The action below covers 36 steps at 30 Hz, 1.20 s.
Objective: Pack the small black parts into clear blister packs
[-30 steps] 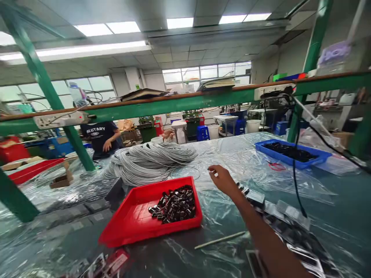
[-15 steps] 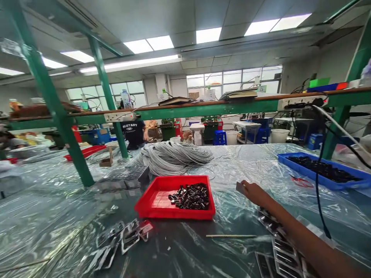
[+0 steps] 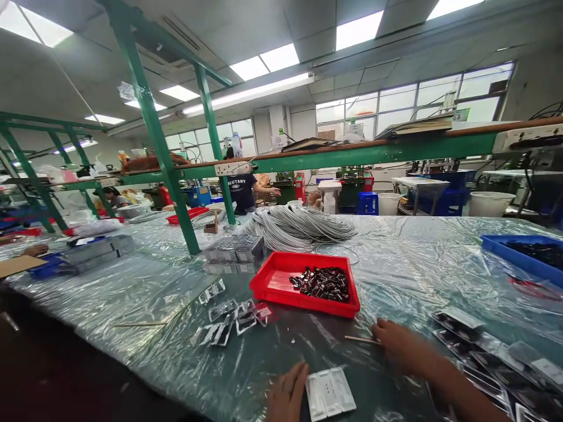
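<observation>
My left hand [image 3: 288,391] is at the bottom edge of the view, fingers stretched out along the left side of a flat white three-panel piece [image 3: 331,392]. It seems to touch that edge. My right hand [image 3: 401,347] is smeared by motion, its fingertips over the right end of a thin pale stick [image 3: 358,339]. Whether they hold the stick or anything else is hidden. Beyond the hands stands a red tray [image 3: 303,302] with a heap of small shiny black pieces [image 3: 323,284].
Clear-and-black packs [image 3: 484,363] lie on the right, smaller ones [image 3: 233,316] on the left. A grey cable coil [image 3: 299,228], silvery boxes [image 3: 233,252] and a blue tray [image 3: 523,258] stand farther back. Green posts [image 3: 171,176] rise from the plastic-covered table. A person [image 3: 241,190] stands behind.
My view has swung left. My right hand has drawn back from beyond the tray's right side; the small grey flat piece it held no longer shows. My left hand and the white piece have come into view.
</observation>
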Each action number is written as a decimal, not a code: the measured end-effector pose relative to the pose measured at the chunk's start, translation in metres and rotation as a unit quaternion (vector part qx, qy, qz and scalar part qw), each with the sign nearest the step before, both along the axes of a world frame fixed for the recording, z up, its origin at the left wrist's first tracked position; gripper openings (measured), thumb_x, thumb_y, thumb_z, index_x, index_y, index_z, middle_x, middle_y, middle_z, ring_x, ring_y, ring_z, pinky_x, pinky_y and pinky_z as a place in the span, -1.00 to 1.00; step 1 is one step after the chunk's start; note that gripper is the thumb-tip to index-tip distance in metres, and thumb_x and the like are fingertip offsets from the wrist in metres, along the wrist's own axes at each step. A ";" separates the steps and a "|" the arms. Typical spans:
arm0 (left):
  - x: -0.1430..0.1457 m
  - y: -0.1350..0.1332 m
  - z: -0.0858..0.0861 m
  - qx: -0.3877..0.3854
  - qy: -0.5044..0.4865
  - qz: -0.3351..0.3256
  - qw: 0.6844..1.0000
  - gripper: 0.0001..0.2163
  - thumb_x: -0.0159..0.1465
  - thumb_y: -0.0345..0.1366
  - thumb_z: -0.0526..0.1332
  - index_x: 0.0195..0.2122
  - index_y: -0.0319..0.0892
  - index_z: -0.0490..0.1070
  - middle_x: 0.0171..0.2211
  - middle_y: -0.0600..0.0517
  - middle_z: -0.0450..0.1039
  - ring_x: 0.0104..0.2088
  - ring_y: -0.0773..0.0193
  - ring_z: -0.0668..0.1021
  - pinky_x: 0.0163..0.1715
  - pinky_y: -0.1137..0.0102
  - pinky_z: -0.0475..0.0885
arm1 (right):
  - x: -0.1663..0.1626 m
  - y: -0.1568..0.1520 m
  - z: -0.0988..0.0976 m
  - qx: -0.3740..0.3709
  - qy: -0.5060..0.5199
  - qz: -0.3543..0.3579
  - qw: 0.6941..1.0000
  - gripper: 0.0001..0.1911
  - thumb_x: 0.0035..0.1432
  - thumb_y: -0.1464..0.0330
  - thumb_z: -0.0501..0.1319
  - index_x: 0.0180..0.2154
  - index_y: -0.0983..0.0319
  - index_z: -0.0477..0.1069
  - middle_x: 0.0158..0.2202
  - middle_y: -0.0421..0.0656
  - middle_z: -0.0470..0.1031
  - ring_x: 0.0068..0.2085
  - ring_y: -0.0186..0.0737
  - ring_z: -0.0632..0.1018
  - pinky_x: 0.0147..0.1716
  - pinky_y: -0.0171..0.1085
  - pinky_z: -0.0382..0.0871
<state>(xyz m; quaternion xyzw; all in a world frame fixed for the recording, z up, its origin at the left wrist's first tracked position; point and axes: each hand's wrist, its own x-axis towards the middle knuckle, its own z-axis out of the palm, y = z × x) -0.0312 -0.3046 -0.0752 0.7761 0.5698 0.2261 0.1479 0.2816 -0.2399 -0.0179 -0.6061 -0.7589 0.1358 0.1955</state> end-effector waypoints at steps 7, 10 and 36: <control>0.025 0.011 0.028 -0.129 0.004 0.014 0.992 -0.33 -0.02 -0.15 0.35 0.17 -0.13 0.35 0.26 -0.18 0.23 0.28 -0.16 0.20 0.25 0.09 0.06 | -0.013 -0.026 0.021 -0.065 0.291 0.076 0.952 -0.89 0.14 0.28 0.21 -0.42 0.11 0.41 -0.47 -0.14 0.38 -0.45 -0.14 0.38 -0.42 -0.13 0.19; 0.039 0.014 0.033 -0.104 -0.028 0.011 0.994 -0.40 -0.01 -0.08 0.37 0.09 -0.12 0.40 0.15 -0.15 0.34 0.18 -0.11 0.31 0.18 0.14 0.15 | -0.072 -0.027 0.019 -0.122 0.562 0.069 0.815 -0.68 0.07 0.14 0.26 -0.54 0.16 0.25 -0.60 -0.31 0.16 -0.58 -0.35 0.17 -0.57 -0.28 0.03; 0.050 0.009 0.035 -0.056 -0.043 0.026 0.997 -0.66 0.11 -0.18 0.24 -0.10 -0.18 0.43 -0.05 -0.14 0.41 0.05 -0.08 0.38 0.11 0.08 0.20 | -0.133 -0.026 -0.028 -0.215 0.723 0.023 0.657 -0.39 0.03 0.05 0.28 -0.71 0.15 -0.06 -0.76 -0.42 -0.11 -0.70 -0.48 -0.08 -0.70 -0.34 -0.19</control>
